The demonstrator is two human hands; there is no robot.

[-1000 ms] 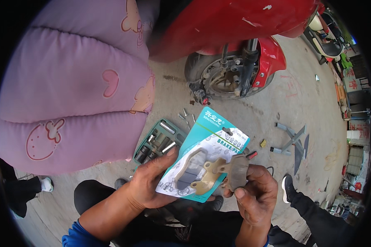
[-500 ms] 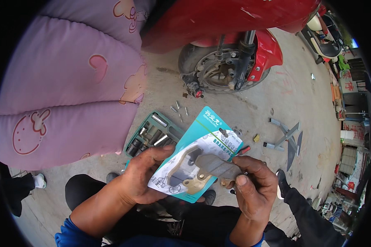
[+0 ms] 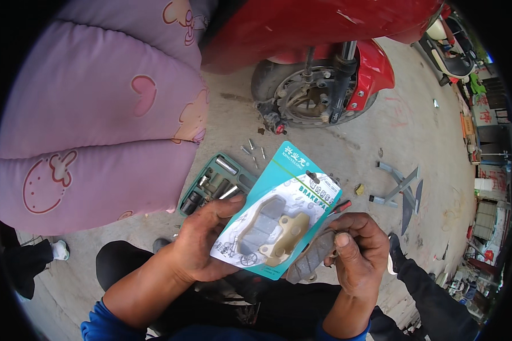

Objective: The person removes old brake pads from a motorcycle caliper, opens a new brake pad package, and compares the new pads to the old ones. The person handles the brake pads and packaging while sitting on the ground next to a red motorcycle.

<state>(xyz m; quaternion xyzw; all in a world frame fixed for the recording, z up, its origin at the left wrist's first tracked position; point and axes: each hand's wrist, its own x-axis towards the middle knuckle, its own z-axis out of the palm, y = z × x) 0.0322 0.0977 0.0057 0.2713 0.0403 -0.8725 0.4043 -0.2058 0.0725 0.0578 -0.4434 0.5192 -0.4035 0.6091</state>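
Teal-and-white card blister pack sits in L hand, digits closed on its L side, prob. to leave clear front visible; dull-grey grooved friction pad, pinched in R hand, lies by pack's lower R edge, apparently angled so its face shows.

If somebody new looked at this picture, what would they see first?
Probably the big purple quilted cover with its pink heart and strawberry, filling the upper left. Next might be the bright teal-and-white brake pad pack in the left hand, near the middle, beside a loose greyish brake pad in the right hand. Above them stands a front wheel with a shiny red fender.
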